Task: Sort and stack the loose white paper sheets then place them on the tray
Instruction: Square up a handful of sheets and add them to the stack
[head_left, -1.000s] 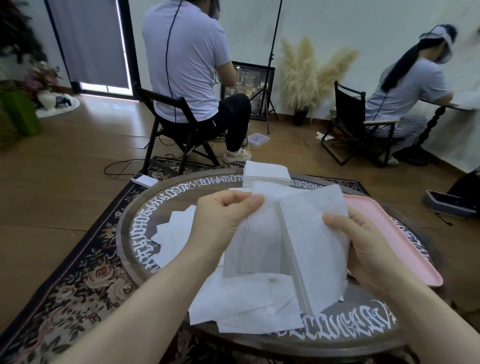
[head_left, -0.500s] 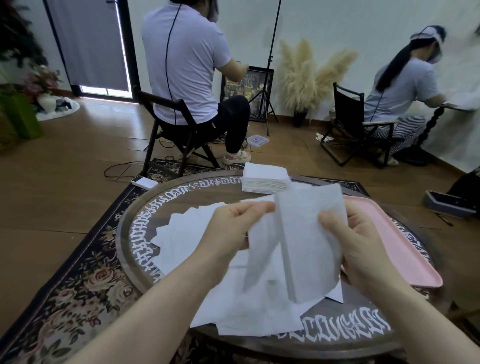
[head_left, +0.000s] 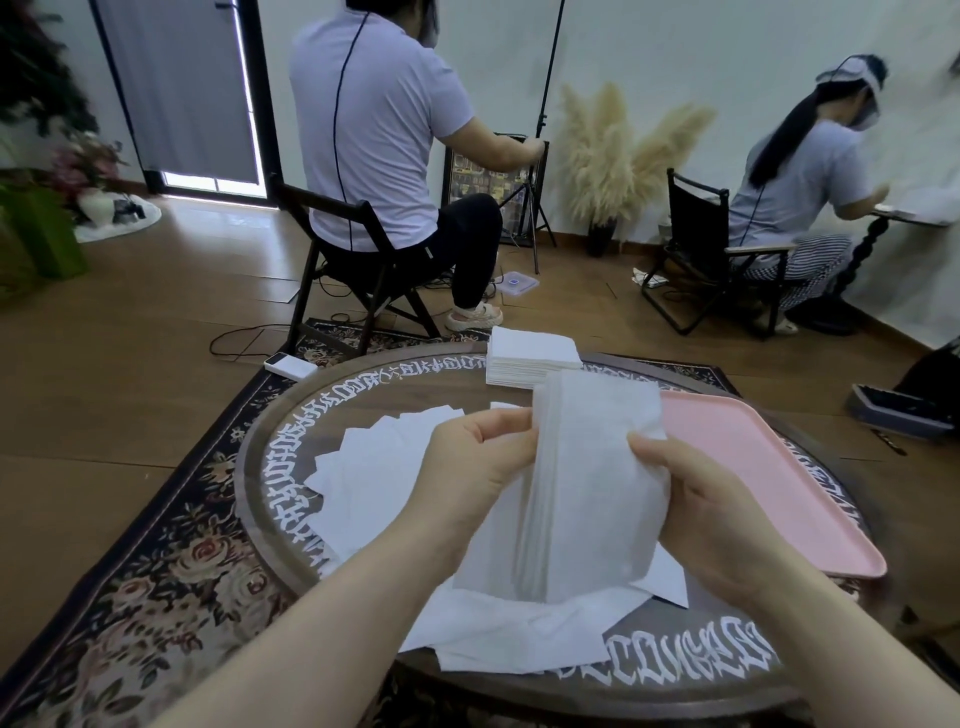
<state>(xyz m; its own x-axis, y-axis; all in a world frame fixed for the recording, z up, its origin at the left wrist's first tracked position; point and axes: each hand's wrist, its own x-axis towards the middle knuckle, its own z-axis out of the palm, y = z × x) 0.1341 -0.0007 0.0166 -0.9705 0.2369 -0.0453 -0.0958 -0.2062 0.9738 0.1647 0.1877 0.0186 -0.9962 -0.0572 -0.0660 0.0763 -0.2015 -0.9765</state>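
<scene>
Gathered since a second ago, when a single sheet stood apart in the left hand, the white sheets now form one bundle (head_left: 587, 483) held upright between both hands above the round counter (head_left: 270, 467). At the bundle's 9 o'clock edge the left hand (head_left: 478, 467) makes its grip with fingers curled onto the paper; at the 3 o'clock edge the right hand (head_left: 711, 514) closes on it with the thumb pressed across the front face. Loose white sheets (head_left: 374, 478) lie overlapping on the counter beneath and toward 9 o'clock of the hands, with more spread toward 6 o'clock near the counter's painted lettering. A squared stack of sheets (head_left: 535, 356) sits on the counter at 12 o'clock, just beyond the bundle's top edge. The pink tray (head_left: 769, 467) lies on the counter at 3 o'clock, its bare surface just beside the right hand and apart from the held paper. Beyond the counter, a person in a pale shirt (head_left: 379, 130) sits on a dark folding chair at 12 o'clock with their back turned, and a second seated person (head_left: 800, 182) works at a small table toward 2 o'clock. Dried pampas grass (head_left: 618, 150) stands in a vase against the wall between them, and a patterned rug (head_left: 171, 566) lies under the counter.
</scene>
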